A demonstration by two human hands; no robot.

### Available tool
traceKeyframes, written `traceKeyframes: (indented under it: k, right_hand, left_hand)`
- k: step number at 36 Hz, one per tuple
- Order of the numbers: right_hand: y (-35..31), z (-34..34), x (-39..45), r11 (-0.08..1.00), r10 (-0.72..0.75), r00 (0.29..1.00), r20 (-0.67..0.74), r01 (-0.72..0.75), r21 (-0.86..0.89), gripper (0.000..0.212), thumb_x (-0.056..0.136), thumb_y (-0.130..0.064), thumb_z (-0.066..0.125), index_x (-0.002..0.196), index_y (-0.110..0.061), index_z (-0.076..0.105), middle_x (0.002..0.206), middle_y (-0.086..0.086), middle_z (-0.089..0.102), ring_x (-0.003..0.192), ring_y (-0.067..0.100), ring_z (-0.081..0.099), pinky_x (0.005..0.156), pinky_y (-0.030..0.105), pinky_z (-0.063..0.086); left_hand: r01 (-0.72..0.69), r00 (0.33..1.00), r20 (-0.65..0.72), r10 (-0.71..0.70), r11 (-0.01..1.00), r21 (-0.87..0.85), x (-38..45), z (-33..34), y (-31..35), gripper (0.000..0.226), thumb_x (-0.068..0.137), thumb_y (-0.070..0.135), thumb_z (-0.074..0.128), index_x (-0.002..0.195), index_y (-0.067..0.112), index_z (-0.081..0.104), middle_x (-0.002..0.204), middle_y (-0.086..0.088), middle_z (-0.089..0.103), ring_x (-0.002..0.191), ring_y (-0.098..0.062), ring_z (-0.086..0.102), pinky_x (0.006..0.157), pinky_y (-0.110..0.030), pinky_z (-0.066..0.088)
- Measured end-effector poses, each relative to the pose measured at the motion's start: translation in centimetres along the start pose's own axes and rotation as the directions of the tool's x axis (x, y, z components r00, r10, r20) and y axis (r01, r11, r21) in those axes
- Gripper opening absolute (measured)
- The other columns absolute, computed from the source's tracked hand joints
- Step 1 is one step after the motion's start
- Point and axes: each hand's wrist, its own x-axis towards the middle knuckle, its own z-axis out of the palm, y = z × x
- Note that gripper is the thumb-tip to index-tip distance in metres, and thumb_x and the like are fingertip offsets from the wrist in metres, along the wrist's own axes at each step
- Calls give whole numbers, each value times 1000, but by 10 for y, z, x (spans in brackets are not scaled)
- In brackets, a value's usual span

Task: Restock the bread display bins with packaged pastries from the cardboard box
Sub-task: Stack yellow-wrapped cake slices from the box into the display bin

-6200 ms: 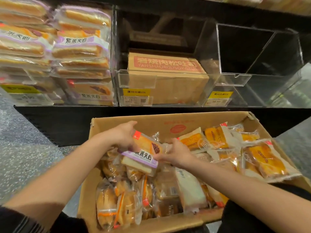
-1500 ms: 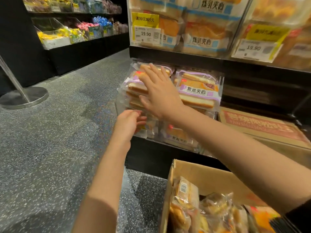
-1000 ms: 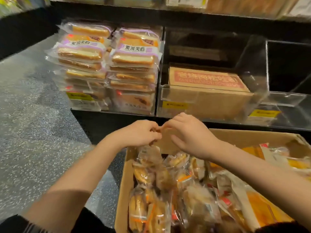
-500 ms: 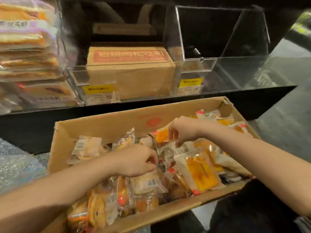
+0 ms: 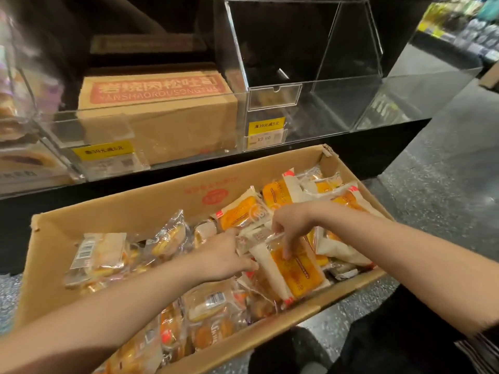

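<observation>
While both dig in cardboard box (image 5: 129,211): right hand (image 5: 290,225) grip pinching orange pastry pack (image 5: 294,268), left hand (image 5: 224,256) beside, fingers hidden.

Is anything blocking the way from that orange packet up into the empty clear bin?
Nothing visible does. The orange packet lies on top of the pile in the cardboard box, under the right hand. The clear bin above is open at the front and holds nothing.

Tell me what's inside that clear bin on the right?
The clear bin looks bare: only its yellow price tag shows in front. Its back corner is too dark to judge.
</observation>
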Motion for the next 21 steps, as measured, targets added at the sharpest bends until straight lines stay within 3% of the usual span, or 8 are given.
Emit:
traceKeyframes:
  k: [3, 5, 7, 10, 13, 15, 18, 21]
  right_hand:
    - [16, -15, -21, 953, -50, 994, -93, 75, 292, 20, 83, -27, 73, 78, -16, 57, 78, -5, 57, 73, 11, 53, 63, 21, 40]
    - [27, -19, -35, 845, -29, 982, -187, 124, 520, 16, 84, -25, 71, 93, -13, 64, 91, -1, 68, 85, 13, 64, 72, 19, 49]
    - [37, -21, -42, 686, -5, 972, -233, 173, 707, 27, 86, -22, 68, 108, -6, 64, 105, 6, 72, 97, 18, 68, 84, 24, 53]
    - [44, -18, -47, 545, 6, 964, -266, 219, 809, 27, 84, -23, 68, 106, -7, 63, 104, 7, 72, 97, 19, 69, 84, 27, 52]
    - [45, -11, -53, 406, 41, 952, -304, 262, 876, 12, 87, -20, 64, 96, -11, 63, 93, 2, 73, 88, 14, 70, 73, 21, 53]
    - [46, -6, -56, 333, 71, 944, -323, 283, 899, 13, 89, -21, 62, 96, -10, 64, 92, 0, 72, 88, 12, 70, 74, 21, 53]
    - [47, -2, -58, 380, 154, 919, -362, 283, 881, 30, 92, -34, 57, 100, -7, 65, 98, 2, 72, 96, 14, 68, 80, 24, 54]
    - [56, -1, -55, 650, 353, 801, -483, 161, 743, 33, 97, -39, 50, 106, -11, 67, 102, 5, 68, 96, 18, 65, 80, 28, 53]
  left_hand:
    - [-3, 1000, 1, 3, 987, -159, 3, -2, -3, 109, 64, 61, 77, 147, 17, 21, 136, 0, 47, 118, -18, 50, 99, -31, 43]
    - [2, 1000, 5, 0, 950, -313, 5, -3, -1, 122, 39, 74, 80, 140, 21, 36, 127, 1, 57, 110, -16, 58, 96, -33, 48]
    - [-19, 1000, -19, 10, 860, -510, 7, -4, 3, 102, 36, 66, 86, 121, 20, 55, 106, -1, 70, 91, -16, 67, 80, -32, 55]
    - [-52, 995, -100, -23, 723, -689, 8, -5, 11, 65, 57, 36, 90, 111, 15, 61, 100, -10, 72, 87, -23, 70, 68, -34, 57]
    - [-115, 975, -205, -83, 602, -790, 9, -10, 17, 82, 39, 34, 96, 111, 20, 59, 101, -7, 70, 92, -25, 68, 83, -45, 56]
    - [-158, 966, -236, -104, 482, -862, 10, -12, 19, 91, 27, 34, 93, 110, 17, 60, 101, -9, 71, 95, -29, 68, 89, -51, 54]
    - [-175, 960, -248, -131, 410, -895, 12, -12, 19, 61, 45, 22, 91, 98, 9, 64, 94, -12, 73, 92, -33, 69, 89, -54, 52]
    - [-175, 955, -257, -146, 419, -891, 14, -11, 21, 30, 69, 7, 81, 95, 10, 67, 92, -9, 74, 89, -28, 71, 88, -47, 54]
